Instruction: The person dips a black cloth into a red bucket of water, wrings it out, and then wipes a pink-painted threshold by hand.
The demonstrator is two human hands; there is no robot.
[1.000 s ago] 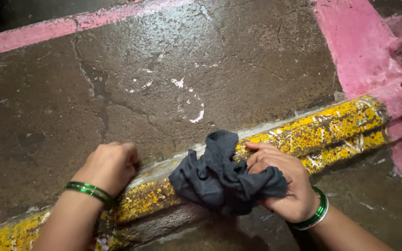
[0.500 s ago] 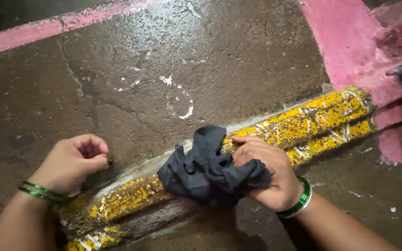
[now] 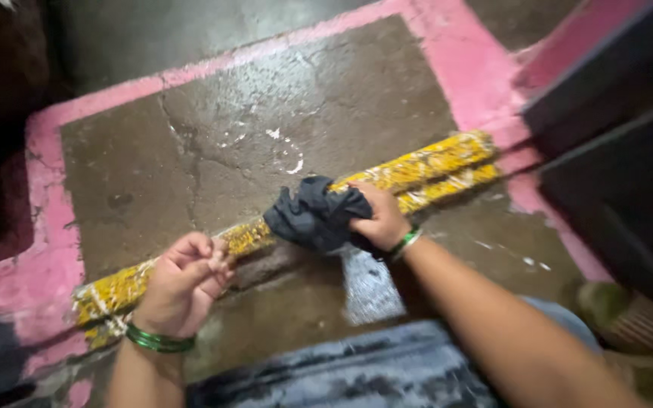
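Right hand clenched on dark cloth, pressed to yellow-painted step edge. Left hand loosely curled, empty, above edge. Risk: floor looks wet, so cloth or knee may slip; flaking paint could smear.

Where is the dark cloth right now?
In the head view the dark cloth sits bunched near the middle, gripped by the right hand and pressed on the yellow painted step edge. The left hand is apart, lower left.
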